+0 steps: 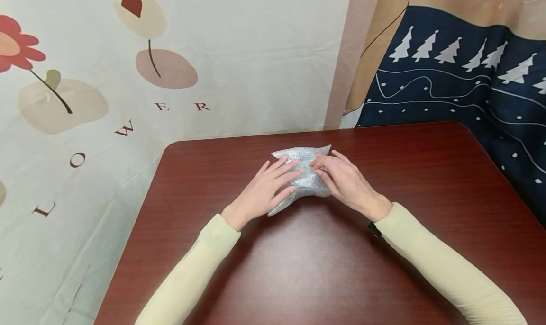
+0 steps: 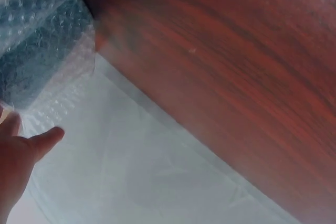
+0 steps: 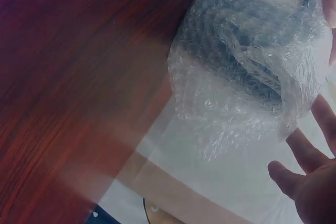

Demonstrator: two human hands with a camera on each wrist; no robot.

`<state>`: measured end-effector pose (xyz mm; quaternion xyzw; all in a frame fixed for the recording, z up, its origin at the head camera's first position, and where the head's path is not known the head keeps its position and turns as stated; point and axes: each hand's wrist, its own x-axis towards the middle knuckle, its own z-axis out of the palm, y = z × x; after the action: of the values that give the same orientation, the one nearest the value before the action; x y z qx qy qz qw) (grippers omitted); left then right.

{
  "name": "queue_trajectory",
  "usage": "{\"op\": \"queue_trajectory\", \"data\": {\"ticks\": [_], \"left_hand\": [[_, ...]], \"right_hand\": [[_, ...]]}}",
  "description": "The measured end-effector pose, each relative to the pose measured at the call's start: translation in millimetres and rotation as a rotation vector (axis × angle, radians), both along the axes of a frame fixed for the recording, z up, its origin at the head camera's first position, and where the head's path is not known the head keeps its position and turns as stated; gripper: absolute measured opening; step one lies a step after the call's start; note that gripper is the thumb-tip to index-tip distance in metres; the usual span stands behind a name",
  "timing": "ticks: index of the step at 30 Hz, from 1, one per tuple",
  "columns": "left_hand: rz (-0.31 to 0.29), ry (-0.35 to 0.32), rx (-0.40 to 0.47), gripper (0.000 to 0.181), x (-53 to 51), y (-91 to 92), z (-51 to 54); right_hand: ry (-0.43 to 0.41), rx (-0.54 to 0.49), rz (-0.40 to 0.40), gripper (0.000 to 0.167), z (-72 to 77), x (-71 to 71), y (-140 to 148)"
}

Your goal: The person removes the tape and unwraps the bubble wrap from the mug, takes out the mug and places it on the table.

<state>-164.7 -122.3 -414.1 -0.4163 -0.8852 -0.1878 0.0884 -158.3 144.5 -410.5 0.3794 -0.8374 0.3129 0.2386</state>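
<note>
bubble-wrapped bundle [image 1: 308,180]: on the table [image 1: 277,268], between both hands — a dark looped thing [image 3: 257,17] inside
left hand [image 1: 270,185]: fingers straight, spread over it, likely to steady it
right hand [image 1: 343,178]: bent fingers touching it — cannot tell whether they pinch

A bundle of clear bubble wrap [image 1: 310,185] lay just above the centre of the head view, silvery and crinkled, with pointed corners at its upper right and lower left. In the right wrist view, at the upper right, a dark blue-grey item [image 3: 231,59] showed through the film (what it was could not be told), with a rounded loop at its top.
</note>
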Motion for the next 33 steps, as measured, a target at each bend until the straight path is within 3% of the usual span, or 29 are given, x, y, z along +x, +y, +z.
{"op": "queue_trajectory", "data": {"ticks": [3,9,12,22,33], "left_hand": [[-0.009,0.048,0.053,0.04,1.2,-0.3,-0.8],[-0.058,0.237,0.133,0.028,1.0,-0.8,-0.9],[-0.082,0.289,0.155,0.028,1.4,-1.4,-1.6],[-0.116,0.217,0.233,0.03,0.8,-3.7,-9.0],[-0.088,0.21,0.235,0.032,2.1,-2.8,-8.8]], "right_hand": [[0.008,-0.006,0.008,0.023,-0.1,0.1,-1],[0.019,-0.012,0.016,0.022,-0.5,0.3,-1],[0.017,-0.012,0.015,0.021,-0.2,0.4,-1],[-0.039,-0.034,-0.017,0.016,3.9,-0.4,-1],[-0.078,-0.138,-0.033,0.02,11.0,-8.2,2]]}}
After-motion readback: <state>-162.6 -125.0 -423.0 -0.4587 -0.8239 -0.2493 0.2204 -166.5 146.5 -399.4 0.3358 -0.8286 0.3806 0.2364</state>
